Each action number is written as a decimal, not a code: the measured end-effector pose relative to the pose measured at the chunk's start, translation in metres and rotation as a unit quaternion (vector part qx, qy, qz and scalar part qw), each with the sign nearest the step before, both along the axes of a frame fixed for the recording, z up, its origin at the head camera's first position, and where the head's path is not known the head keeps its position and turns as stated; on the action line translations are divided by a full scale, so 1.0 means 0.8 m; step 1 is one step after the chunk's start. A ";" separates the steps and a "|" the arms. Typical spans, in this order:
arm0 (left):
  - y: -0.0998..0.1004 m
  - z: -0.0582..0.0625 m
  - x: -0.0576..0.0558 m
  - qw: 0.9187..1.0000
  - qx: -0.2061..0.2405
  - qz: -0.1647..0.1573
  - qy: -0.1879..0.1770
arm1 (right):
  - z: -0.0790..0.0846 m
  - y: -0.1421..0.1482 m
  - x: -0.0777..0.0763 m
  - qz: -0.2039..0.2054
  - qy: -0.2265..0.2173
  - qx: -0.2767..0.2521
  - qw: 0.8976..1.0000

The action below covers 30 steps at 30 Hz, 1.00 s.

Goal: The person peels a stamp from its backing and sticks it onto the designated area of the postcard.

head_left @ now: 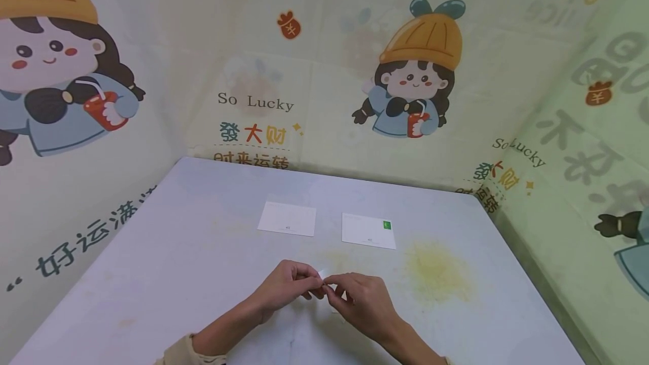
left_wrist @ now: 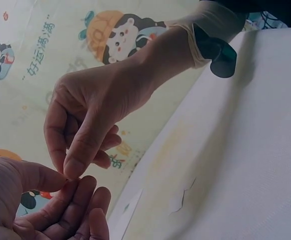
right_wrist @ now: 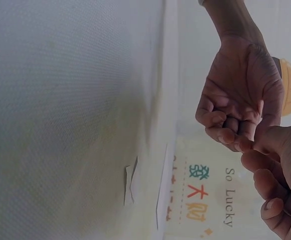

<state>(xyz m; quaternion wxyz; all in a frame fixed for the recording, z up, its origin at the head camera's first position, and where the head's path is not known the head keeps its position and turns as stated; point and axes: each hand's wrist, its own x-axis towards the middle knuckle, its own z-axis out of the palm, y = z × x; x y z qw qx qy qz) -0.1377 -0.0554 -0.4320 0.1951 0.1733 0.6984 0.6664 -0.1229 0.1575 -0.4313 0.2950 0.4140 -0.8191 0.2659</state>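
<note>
In the head view both hands meet in front of two white cards, fingertips together. My left hand [head_left: 289, 286] pinches a small, thin pale piece [head_left: 321, 273] between thumb and forefinger. The thumb and forefinger of my right hand [head_left: 362, 300] pinch at the same spot; the fingers hide most of the piece, and I cannot tell what it is. Beyond them lie a plain white card [head_left: 287, 218] on the left and, on the right, another white card [head_left: 367, 232] with a green stamp [head_left: 387, 225] in its upper right corner.
A small creased paper scrap [left_wrist: 183, 197] lies on the white tabletop [head_left: 203, 263] below the hands. Yellow stains [head_left: 438, 272] mark the table at right. Printed cloth walls [head_left: 324, 72] with cartoon figures rise behind the table and at both sides.
</note>
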 end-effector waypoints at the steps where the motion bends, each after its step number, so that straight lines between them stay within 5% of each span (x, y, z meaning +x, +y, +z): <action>1: 0.000 0.000 0.000 1.000 0.000 -0.001 0.001 | 0.000 0.000 0.000 0.001 0.000 -0.001 1.000; 8: -0.002 0.003 0.002 1.000 0.000 -0.005 0.009 | -0.002 0.000 0.001 0.002 -0.005 -0.011 1.000; 17: -0.003 0.003 0.003 0.997 -0.029 0.000 0.068 | -0.004 -0.001 0.003 -0.022 -0.128 -0.069 0.989; 25: -0.005 0.004 0.003 0.989 -0.062 0.022 0.130 | 0.004 -0.001 0.003 -0.024 -0.306 -0.174 0.936; 30: -0.009 0.004 0.002 0.979 -0.096 0.047 0.173 | 0.008 0.000 0.002 -0.043 -0.361 -0.192 0.912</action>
